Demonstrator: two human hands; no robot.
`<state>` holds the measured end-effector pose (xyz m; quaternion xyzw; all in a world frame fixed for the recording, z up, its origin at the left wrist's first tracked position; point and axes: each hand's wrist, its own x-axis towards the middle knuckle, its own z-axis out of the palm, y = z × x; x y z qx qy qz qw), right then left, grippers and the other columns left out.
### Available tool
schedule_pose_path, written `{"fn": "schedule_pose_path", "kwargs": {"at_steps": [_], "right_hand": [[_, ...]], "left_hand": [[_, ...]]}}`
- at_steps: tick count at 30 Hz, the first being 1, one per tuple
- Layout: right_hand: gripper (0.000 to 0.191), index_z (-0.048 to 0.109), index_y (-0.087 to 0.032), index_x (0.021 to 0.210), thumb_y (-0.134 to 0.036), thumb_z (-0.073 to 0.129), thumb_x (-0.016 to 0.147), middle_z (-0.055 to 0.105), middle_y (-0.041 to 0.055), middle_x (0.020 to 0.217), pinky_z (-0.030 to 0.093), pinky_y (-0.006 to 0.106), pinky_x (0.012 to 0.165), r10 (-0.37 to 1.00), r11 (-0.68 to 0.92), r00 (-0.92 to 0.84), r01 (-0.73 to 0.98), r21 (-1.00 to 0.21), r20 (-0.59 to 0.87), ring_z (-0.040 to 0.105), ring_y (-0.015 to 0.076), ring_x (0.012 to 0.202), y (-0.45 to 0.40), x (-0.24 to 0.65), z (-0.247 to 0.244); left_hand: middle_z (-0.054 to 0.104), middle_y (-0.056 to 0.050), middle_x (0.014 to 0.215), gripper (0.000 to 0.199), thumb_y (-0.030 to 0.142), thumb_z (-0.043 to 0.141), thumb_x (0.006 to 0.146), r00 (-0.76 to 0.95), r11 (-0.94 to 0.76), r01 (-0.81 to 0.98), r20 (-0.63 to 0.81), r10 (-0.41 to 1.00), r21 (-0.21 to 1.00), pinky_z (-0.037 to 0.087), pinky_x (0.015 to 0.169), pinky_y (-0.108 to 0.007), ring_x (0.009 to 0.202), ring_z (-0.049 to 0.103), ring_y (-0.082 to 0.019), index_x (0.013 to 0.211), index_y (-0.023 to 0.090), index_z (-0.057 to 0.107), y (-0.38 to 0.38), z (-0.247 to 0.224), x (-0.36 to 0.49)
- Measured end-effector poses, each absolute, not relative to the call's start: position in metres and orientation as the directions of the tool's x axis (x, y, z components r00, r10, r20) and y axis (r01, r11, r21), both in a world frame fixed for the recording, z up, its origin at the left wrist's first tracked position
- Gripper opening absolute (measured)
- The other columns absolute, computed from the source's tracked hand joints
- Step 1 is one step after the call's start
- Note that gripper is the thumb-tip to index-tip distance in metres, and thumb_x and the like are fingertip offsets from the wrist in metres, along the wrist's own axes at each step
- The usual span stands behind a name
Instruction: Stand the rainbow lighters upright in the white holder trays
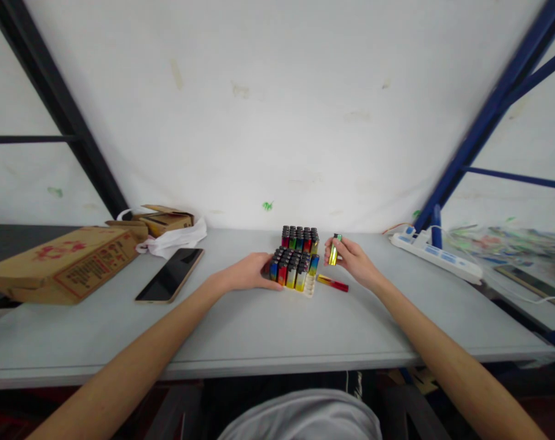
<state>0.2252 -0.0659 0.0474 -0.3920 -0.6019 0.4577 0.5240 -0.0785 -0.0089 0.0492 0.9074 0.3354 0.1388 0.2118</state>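
Upright lighters (292,275) in several colours, all with black tops, stand in rows in a white tray (310,286); open slots show at the tray's right side. My left hand (250,272) grips the left side of this tray, thumb at the front corner and the other fingers partly hidden behind the lighters. Right of the tray, my right hand (351,260) pinches a green and yellow lighter (335,250), held tilted above the table. On the table just below it lies a red and yellow lighter (335,283).
Behind the tray stands a second block of lighters (300,238). To the left are a phone (171,275), a white plastic bag (176,238) and cardboard boxes (66,263). A white power strip (436,253) lies at the right, near the blue frame (483,116). A white wall closes off the back.
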Motion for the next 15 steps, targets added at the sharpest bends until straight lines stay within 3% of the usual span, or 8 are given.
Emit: {"fn": "schedule_pose_path", "kwargs": {"at_steps": [3, 5, 7, 11, 15], "right_hand": [[0.046, 0.053, -0.023, 0.088, -0.066, 0.069, 0.084, 0.043, -0.0057, 0.069, 0.049, 0.025, 0.057, 0.969, 0.208, -0.099, -0.157, -0.965, 0.225, 0.047, 0.0111, 0.059, -0.068, 0.216, 0.048], [0.049, 0.047, -0.024, 0.081, -0.069, 0.067, 0.084, 0.032, -0.0085, 0.063, 0.032, 0.02, 0.043, 0.983, 0.168, -0.056, -0.12, -0.978, 0.176, 0.029, 0.0079, 0.048, -0.068, 0.213, 0.046], [0.053, 0.041, -0.024, 0.075, -0.071, 0.064, 0.085, 0.027, -0.0092, 0.06, 0.019, 0.021, 0.04, 0.985, 0.174, 0.013, 0.001, -0.985, 0.174, 0.02, 0.0073, 0.046, -0.068, 0.212, 0.042], [0.056, 0.038, -0.023, 0.062, -0.068, 0.056, 0.089, 0.033, -0.0058, 0.055, 0.022, 0.025, 0.045, 0.94, 0.282, 0.104, 0.299, -0.912, 0.326, 0.028, 0.0093, 0.048, -0.068, 0.211, 0.035], [0.048, 0.036, -0.023, 0.056, -0.053, 0.051, 0.089, 0.035, -0.0036, 0.052, 0.025, 0.028, 0.052, 0.902, 0.326, 0.083, 0.514, -0.794, 0.424, 0.033, 0.0112, 0.052, -0.07, 0.207, 0.034]], "left_hand": [[0.07, -0.005, 0.092, 0.061, 0.068, 0.078, 0.07, 0.737, -0.687, 0.548, 0.114, 0.666, 0.478, 0.044, 0.067, -0.03, 0.08, 0.064, -0.025, 0.099, 0.016, 0.066, -0.008, 0.048, -0.079], [0.07, -0.005, 0.091, 0.061, 0.068, 0.078, 0.069, 0.736, -0.689, 0.549, 0.118, 0.667, 0.474, 0.044, 0.067, -0.03, 0.079, 0.063, -0.025, 0.099, 0.016, 0.066, -0.008, 0.048, -0.079], [0.07, -0.005, 0.09, 0.06, 0.067, 0.079, 0.069, 0.732, -0.689, 0.553, 0.123, 0.67, 0.468, 0.044, 0.066, -0.03, 0.078, 0.063, -0.024, 0.098, 0.016, 0.067, -0.009, 0.049, -0.078], [0.071, -0.005, 0.093, 0.06, 0.067, 0.078, 0.069, 0.733, -0.688, 0.552, 0.12, 0.67, 0.471, 0.044, 0.068, -0.03, 0.08, 0.064, -0.025, 0.099, 0.016, 0.067, -0.009, 0.049, -0.078], [0.071, -0.005, 0.091, 0.06, 0.068, 0.078, 0.069, 0.737, -0.696, 0.549, 0.125, 0.664, 0.464, 0.044, 0.068, -0.03, 0.08, 0.065, -0.025, 0.099, 0.016, 0.066, -0.009, 0.049, -0.078]]}}
